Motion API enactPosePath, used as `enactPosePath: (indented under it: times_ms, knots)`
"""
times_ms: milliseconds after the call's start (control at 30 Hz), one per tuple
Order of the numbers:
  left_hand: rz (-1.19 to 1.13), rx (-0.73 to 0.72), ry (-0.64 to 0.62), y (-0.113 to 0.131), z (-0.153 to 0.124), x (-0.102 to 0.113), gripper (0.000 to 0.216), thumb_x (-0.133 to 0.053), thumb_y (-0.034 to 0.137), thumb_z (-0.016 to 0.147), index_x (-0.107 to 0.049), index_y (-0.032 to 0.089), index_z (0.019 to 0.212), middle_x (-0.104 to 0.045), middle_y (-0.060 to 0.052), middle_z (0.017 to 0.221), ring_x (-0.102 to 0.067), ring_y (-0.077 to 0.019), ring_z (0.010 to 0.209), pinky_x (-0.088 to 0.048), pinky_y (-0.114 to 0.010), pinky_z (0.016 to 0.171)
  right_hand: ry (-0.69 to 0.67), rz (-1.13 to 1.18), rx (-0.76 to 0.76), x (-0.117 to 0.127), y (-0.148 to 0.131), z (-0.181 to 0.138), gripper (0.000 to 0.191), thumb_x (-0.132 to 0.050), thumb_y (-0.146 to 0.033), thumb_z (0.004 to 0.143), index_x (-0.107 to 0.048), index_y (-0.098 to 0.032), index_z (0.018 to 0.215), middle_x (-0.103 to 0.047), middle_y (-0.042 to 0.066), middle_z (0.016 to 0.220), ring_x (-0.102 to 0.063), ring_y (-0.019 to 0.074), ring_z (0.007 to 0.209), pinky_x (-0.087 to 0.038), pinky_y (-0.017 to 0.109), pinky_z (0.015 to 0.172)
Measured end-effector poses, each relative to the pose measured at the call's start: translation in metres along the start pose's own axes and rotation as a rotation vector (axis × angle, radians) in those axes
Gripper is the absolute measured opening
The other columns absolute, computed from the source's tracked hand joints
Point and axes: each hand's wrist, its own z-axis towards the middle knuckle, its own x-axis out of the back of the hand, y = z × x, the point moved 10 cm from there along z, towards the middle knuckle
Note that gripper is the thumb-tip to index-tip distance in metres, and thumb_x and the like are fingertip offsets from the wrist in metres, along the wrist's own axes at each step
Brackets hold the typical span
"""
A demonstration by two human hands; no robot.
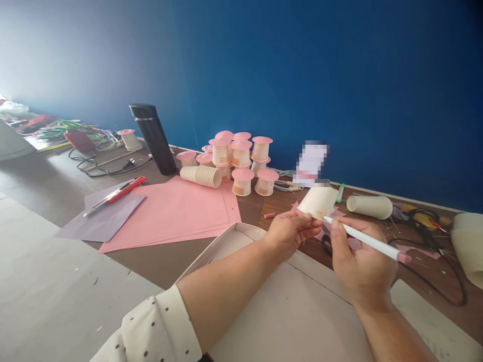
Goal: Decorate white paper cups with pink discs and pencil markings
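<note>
An upturned white paper cup (317,201) is held at its rim by my left hand (289,232), whose fingers are closed on its lower edge. Faint orange colouring shows on the cup's side near the rim. My right hand (364,256) is wrapped round a white marker pen (373,242) with a pink end. The pen's tip points at the cup's lower edge; whether it touches cannot be made out. Just below the cup lie pink paper scraps (298,207) and a small pink marker cap (269,215).
Paper cups with pink disc tops (241,146) are stacked by the wall. Nearby are nested cups (202,176), pink sheets (181,208), a red utility knife (116,195), a black flask (154,138), a white box lid (279,301) and black cables (426,221).
</note>
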Motion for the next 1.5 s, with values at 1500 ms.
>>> enactPosePath:
  times_ms: [1500]
  knots:
    - [-0.006,0.015,0.014,-0.001,0.0002,0.0002,0.021,-0.052,0.003,0.088,-0.063,0.008,0.07,-0.066,-0.008,0.072,-0.063,-0.0095,0.065,-0.051,-0.024,0.078,-0.017,-0.039,0.003,-0.0006,-0.0038,0.0006,0.021,-0.058,-0.034,0.091,-0.067,-0.015,0.089,-0.071,0.009,0.086,-0.067,0.0179,0.077,-0.051,0.028,0.067]
